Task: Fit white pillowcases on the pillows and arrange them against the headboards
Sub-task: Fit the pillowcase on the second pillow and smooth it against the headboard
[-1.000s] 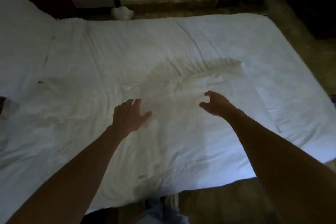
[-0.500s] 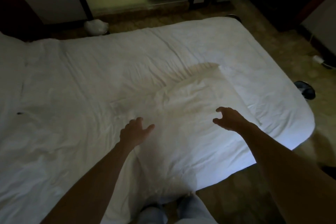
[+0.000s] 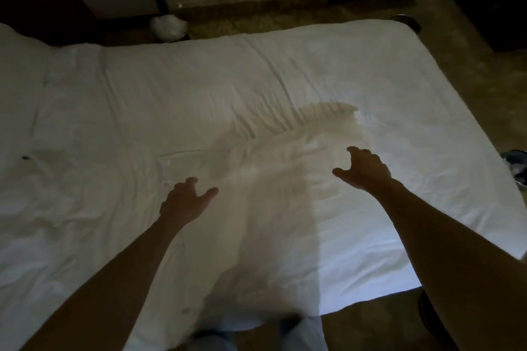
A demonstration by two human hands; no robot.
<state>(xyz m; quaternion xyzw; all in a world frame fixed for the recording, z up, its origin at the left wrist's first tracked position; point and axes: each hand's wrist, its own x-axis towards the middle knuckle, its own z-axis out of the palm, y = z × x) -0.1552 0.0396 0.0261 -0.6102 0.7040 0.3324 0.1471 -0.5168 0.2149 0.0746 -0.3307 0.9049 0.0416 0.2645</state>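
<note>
dim room. both hands over the bed (image 3: 313,71), spread and empty. left hand (image 3: 182,204) hovers above the sheet; right hand (image 3: 363,172) is further out, fingers curled, thumb apart. neither grips cloth.

pillowcase (image 3: 285,168) lies flat and rumpled on the bed between and beyond the hands, white on white, its edges hard to pick out. a pillow (image 3: 17,80) seems to sit at the far left. headboard not in view.

risks, as judgement:
- low contrast: the hands could pinch the sheet along with the pillowcase and drag the bedding.
- open end not discernible; grabbing the closed end would mean re-turning it.
- pillow and pillowcase are well apart, so the reach is awkward.
</note>
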